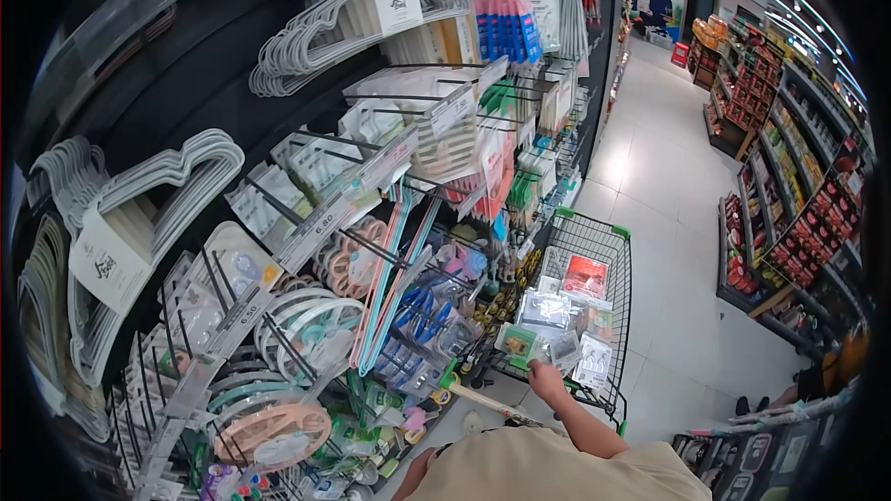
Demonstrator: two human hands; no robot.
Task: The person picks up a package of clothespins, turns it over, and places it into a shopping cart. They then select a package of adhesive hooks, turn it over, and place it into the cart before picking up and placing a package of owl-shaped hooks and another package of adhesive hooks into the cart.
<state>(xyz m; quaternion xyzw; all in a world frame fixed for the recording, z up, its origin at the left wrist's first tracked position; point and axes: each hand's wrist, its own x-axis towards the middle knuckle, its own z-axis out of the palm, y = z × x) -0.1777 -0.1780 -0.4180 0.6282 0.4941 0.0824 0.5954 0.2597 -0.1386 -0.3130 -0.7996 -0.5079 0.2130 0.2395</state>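
My right hand point(547, 378) reaches forward over the near end of a wire shopping cart point(620, 269) with green corners. It holds a small flat packet point(517, 344) with a green card back at the cart's left rim. Inside the cart lie several clear blister packs point(548, 308) and a red packet point(586, 275). Only a strip of my left arm point(414, 475) shows at the bottom edge beside my beige shirt; the hand itself is hidden.
A black pegboard wall on the left carries white hangers point(167, 176), price tags, blue and pink tubes point(394, 269), and small goods on hooks. A tiled aisle point(650, 158) runs ahead. Snack shelves point(798, 223) line the right. A person stands far back point(655, 2); another crouches at right point(817, 378).
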